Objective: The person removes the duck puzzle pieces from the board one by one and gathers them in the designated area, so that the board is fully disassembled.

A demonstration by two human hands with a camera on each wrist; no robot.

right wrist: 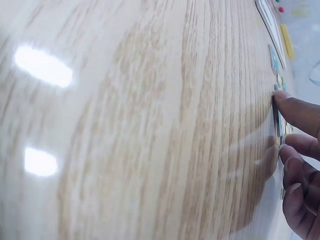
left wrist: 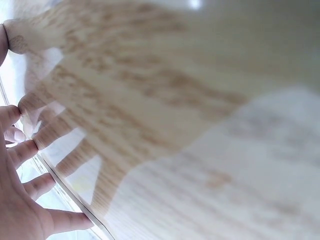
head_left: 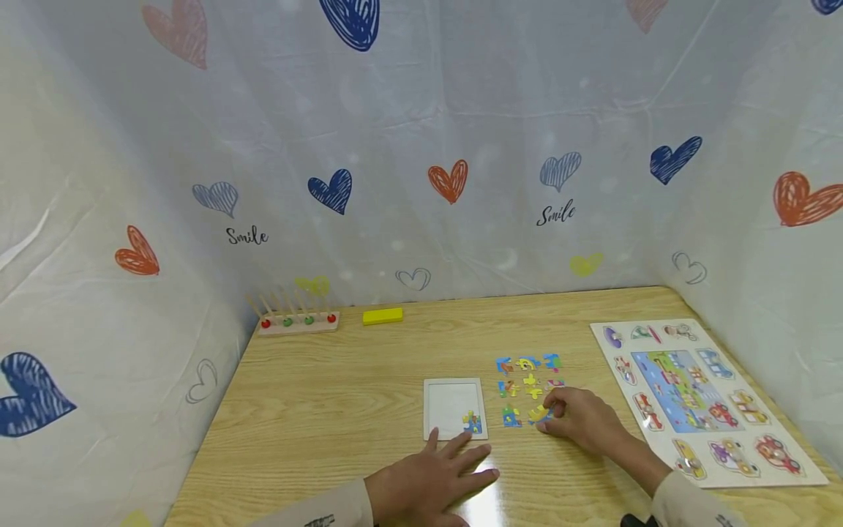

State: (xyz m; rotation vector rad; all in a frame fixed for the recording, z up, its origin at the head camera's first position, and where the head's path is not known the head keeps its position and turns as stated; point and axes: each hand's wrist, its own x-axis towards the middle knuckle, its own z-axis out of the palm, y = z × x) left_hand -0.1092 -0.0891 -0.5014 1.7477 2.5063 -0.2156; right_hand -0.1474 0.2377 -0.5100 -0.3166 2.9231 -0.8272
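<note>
A white square puzzle tray (head_left: 451, 410) lies mid-table, with one jigsaw piece (head_left: 472, 421) in its lower right corner. My left hand (head_left: 437, 479) has its fingers spread along the tray's near edge, also visible in the left wrist view. Right of the tray, several colourful loose jigsaw pieces (head_left: 530, 380) lie in rough rows. At their near right corner, my right hand (head_left: 582, 419) pinches a blue and yellow puzzle piece (head_left: 539, 413) between thumb and fingers. In the right wrist view, the thumb and fingertips sit at opposite edges of that piece, low at the tabletop.
A large white picture board (head_left: 707, 402) with knobbed shapes lies at the right. Toward the back left stands a wooden peg rack (head_left: 299, 323) with red and green beads, beside a yellow block (head_left: 383, 316). A heart-printed curtain (head_left: 421, 146) encloses the wooden table (head_left: 316, 395).
</note>
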